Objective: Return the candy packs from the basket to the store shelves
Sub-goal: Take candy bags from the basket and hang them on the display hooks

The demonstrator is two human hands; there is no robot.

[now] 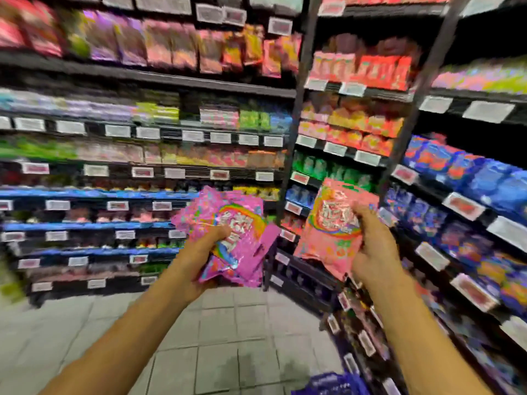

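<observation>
Frame is motion-blurred, so shelf contents read only as colour blocks. Landmark: the dark upright post (296,115) where the two shelf runs meet.

Left of the post: long shelving (142,132) with white price tags and rows of pink, purple and green packs, labels unreadable.

Low and just left of the post: left hand (199,258) clamped on a fanned bunch of magenta candy packs (228,223), thumb on the front face, fingers underneath. Count of packs cannot be told; looks like several stacked. Held in the air, well clear of any shelf.

Low and just right of the post: right hand (368,246) gripping one lighter pink candy pack (328,223), fingers curled over its right edge, pack upright and tilted slightly toward the post. Also in the air, in front of the lower rows of the right-hand shelves (456,195), not touching them.

Far right of the post: blue and purple bags on angled shelves. Bottom edge, right of the post: a purple bit that is likely the basket (330,384), mostly cut off.

Step in hand, my read: packs are out of the basket, carried and sorted by colour, none placed yet. Task looks partway, extent unknown.

Next move calls for finding the matching shelf slot for each colour, likely the pink rows right of the post for the single pack, then reaching in and sliding it upright behind the tag. The left bunch needs a steady hold meanwhile; loose glossy packs could slip.
</observation>
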